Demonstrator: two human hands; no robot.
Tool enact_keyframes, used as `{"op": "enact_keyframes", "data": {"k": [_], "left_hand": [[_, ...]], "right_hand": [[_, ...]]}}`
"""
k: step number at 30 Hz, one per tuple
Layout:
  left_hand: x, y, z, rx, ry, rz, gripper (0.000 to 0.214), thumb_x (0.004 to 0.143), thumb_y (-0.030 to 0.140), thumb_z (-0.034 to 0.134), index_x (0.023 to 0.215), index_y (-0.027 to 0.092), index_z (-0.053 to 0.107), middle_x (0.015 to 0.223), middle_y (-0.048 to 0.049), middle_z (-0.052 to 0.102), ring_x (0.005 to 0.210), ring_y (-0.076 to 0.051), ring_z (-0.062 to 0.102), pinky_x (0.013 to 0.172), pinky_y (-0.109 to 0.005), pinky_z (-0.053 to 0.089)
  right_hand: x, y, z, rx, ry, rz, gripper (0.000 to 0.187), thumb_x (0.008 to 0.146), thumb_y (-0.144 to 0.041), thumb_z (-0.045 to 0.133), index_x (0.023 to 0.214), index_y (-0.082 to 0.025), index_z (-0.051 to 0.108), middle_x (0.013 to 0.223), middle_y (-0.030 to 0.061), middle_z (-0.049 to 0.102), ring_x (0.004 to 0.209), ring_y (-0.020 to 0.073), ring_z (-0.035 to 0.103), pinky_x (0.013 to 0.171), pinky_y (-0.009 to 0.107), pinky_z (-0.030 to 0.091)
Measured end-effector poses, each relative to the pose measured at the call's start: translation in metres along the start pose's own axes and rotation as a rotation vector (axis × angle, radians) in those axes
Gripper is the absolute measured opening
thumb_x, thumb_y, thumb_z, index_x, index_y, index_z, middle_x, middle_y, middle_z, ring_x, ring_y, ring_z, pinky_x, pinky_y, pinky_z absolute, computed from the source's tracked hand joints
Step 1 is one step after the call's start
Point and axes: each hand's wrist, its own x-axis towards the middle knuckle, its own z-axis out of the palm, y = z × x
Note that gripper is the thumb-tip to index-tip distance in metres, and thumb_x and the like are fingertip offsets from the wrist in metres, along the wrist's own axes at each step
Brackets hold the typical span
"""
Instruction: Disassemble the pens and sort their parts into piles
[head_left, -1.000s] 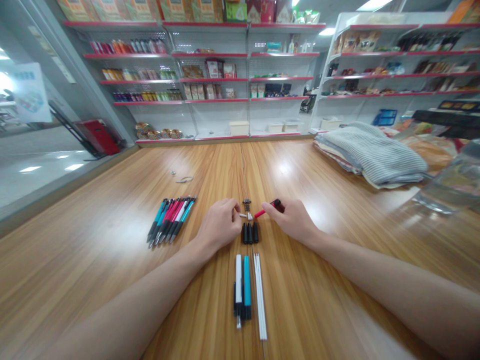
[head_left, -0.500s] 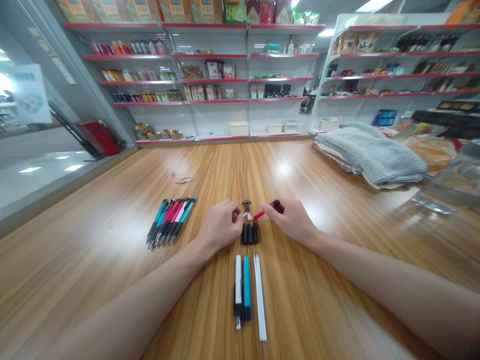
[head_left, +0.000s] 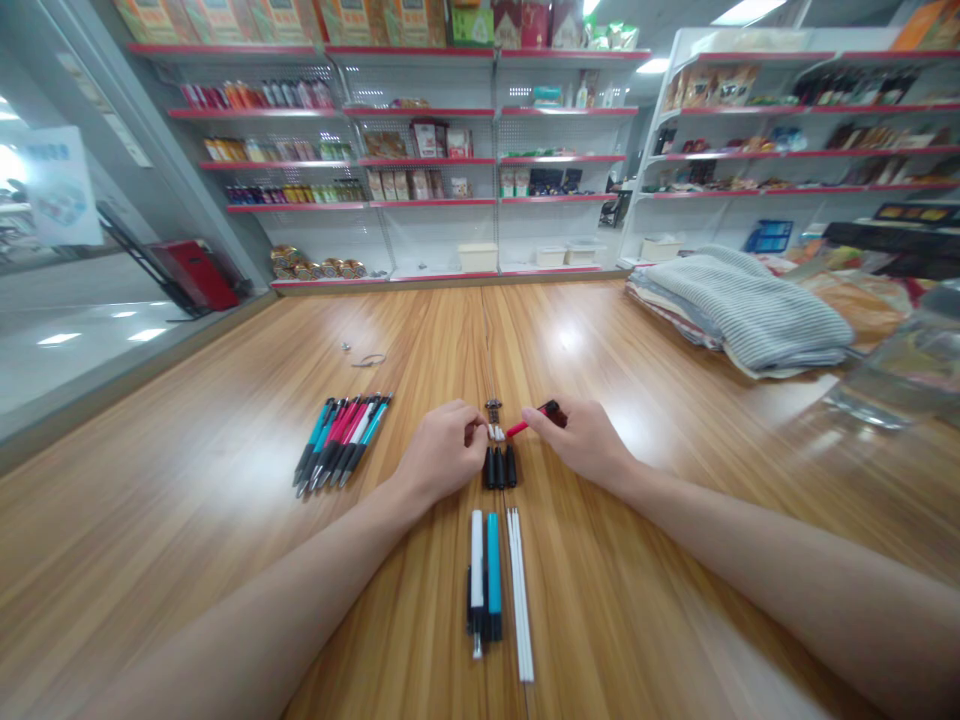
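My left hand (head_left: pixel 448 445) is closed, its thumb and forefinger pinched at a small white pen part beside a little group of similar white parts (head_left: pixel 499 434). Just beyond these lie pen springs (head_left: pixel 493 408). My right hand (head_left: pixel 586 432) grips a red pen barrel (head_left: pixel 518 428) with a black clip end, its open tip pointing at the white parts. Three black pen grips (head_left: pixel 500 468) lie side by side below. Nearer to me are a white pen barrel (head_left: pixel 477 560), a blue pen barrel (head_left: pixel 493 565) and several thin white refills (head_left: pixel 519 595).
A row of whole pens (head_left: pixel 341 443) in blue, red and white lies on the left. Behind it is a thin ring-shaped piece (head_left: pixel 369 360). Folded cloths (head_left: pixel 750 305) and a clear water container (head_left: pixel 892 370) stand on the right. Stocked shelves (head_left: pixel 420 160) line the back.
My left fingertips have brought the small white part down slightly, close against the others. The red barrel has shifted a touch to the left in my right hand.
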Motion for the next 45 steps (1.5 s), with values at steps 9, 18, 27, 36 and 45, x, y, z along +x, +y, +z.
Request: {"op": "enact_keyframes", "data": {"k": [9, 18, 27, 36, 45], "left_hand": [[-0.0010, 0.0007, 0.0007, -0.038, 0.012, 0.004, 0.016, 0.083, 0.016, 0.050, 0.081, 0.017, 0.066, 0.076, -0.0034, 0.062, 0.071, -0.015, 0.056, 0.065, -0.026, 0.041], [-0.0007, 0.0027, -0.0006, -0.036, 0.005, 0.031, 0.018, 0.084, 0.015, 0.048, 0.081, 0.017, 0.066, 0.078, -0.0036, 0.062, 0.074, -0.015, 0.058, 0.067, -0.026, 0.042], [-0.0015, 0.0038, -0.0015, -0.042, -0.014, 0.047, 0.019, 0.085, 0.015, 0.048, 0.079, 0.017, 0.066, 0.077, -0.0037, 0.062, 0.072, -0.014, 0.057, 0.067, -0.026, 0.042], [-0.0009, 0.0041, -0.0011, -0.055, -0.024, 0.054, 0.020, 0.085, 0.016, 0.048, 0.077, 0.017, 0.066, 0.076, -0.0037, 0.061, 0.072, -0.014, 0.057, 0.067, -0.026, 0.042], [-0.0009, 0.0037, -0.0016, -0.040, -0.030, 0.053, 0.021, 0.085, 0.015, 0.048, 0.076, 0.017, 0.067, 0.075, -0.0040, 0.061, 0.071, -0.014, 0.057, 0.066, -0.026, 0.042]], "right_hand": [[-0.0001, 0.0027, 0.0022, 0.008, -0.016, 0.000, 0.048, 0.088, -0.057, 0.045, 0.064, -0.017, 0.057, 0.057, -0.0007, 0.054, 0.053, 0.0107, 0.047, 0.050, 0.024, 0.028], [0.0003, -0.0002, -0.0007, 0.004, -0.018, -0.006, 0.047, 0.088, -0.056, 0.046, 0.064, -0.017, 0.056, 0.056, -0.0009, 0.053, 0.053, 0.0109, 0.046, 0.050, 0.024, 0.029], [-0.0004, 0.0008, 0.0006, 0.004, -0.023, -0.006, 0.048, 0.088, -0.057, 0.045, 0.064, -0.017, 0.056, 0.056, -0.0009, 0.053, 0.053, 0.0109, 0.046, 0.050, 0.024, 0.029], [0.0001, -0.0001, -0.0007, 0.007, -0.033, -0.006, 0.048, 0.089, -0.056, 0.045, 0.065, -0.017, 0.058, 0.056, -0.0011, 0.052, 0.052, 0.0110, 0.046, 0.050, 0.024, 0.029], [0.0001, 0.0002, 0.0007, 0.001, -0.022, -0.009, 0.048, 0.088, -0.056, 0.045, 0.065, -0.017, 0.058, 0.056, -0.0008, 0.053, 0.052, 0.0111, 0.046, 0.050, 0.024, 0.029]]}}
